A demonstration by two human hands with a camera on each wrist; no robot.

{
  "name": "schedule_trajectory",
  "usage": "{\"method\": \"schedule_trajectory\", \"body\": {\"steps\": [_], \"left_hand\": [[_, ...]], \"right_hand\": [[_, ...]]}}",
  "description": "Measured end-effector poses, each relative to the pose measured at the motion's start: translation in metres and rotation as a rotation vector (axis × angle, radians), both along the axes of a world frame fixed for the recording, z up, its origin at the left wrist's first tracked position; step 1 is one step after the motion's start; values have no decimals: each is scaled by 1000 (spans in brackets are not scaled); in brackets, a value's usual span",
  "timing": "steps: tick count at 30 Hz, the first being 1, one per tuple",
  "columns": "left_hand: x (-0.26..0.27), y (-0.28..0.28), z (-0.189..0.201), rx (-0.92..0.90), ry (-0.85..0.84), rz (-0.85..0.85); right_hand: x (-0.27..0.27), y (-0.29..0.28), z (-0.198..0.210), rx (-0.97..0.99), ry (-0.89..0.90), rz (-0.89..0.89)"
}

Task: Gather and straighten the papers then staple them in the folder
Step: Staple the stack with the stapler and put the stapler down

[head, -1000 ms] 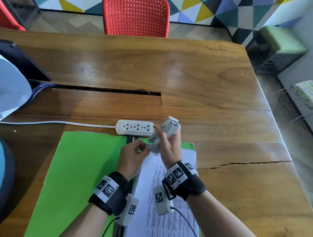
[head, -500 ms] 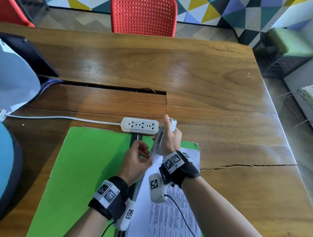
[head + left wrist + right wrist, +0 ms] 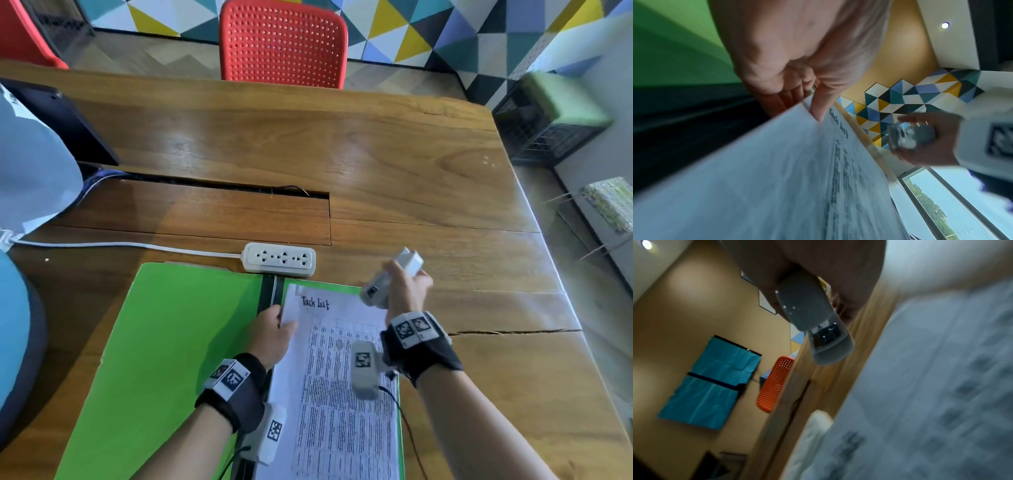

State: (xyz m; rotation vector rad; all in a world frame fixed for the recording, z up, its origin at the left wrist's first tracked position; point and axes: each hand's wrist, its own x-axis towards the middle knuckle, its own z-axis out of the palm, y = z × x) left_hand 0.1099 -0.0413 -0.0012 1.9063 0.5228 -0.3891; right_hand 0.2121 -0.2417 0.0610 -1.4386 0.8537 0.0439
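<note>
An open green folder point(image 3: 171, 342) lies on the wooden table point(image 3: 376, 164) in front of me. A stack of printed papers point(image 3: 342, 394) headed "Task List" rests on its right half. My left hand point(image 3: 274, 334) pinches the papers' point(image 3: 777, 178) left edge near the top corner, thumb on top. My right hand point(image 3: 407, 287) grips a white stapler point(image 3: 390, 277) in the air, just past the papers' top right corner and apart from them. In the right wrist view the stapler point(image 3: 813, 324) points away from the blurred papers point(image 3: 931, 402).
A white power strip point(image 3: 279, 258) with its cord lies right behind the folder's top edge. A red chair point(image 3: 284, 44) stands across the table. A dark device point(image 3: 68, 126) and pale blue items sit at the left. The table's right edge point(image 3: 534, 222) is near.
My right hand has carried the stapler away from the papers' top left corner to the right. My left hand now pinches the papers' left edge, and the heading is uncovered.
</note>
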Motion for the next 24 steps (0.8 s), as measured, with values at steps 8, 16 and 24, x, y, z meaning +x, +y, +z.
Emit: {"method": "schedule_trajectory", "body": {"steps": [8,16,24], "left_hand": [[-13,34,22,202,-225,226],[-74,168,16,691,187,409],[-120,200,3,603,275,421]], "right_hand": [[-47,-116,-24,-809,455,314],[-128,-92,-12,-1180,11,561],[-173,-70,-44,-830,394,722]]}}
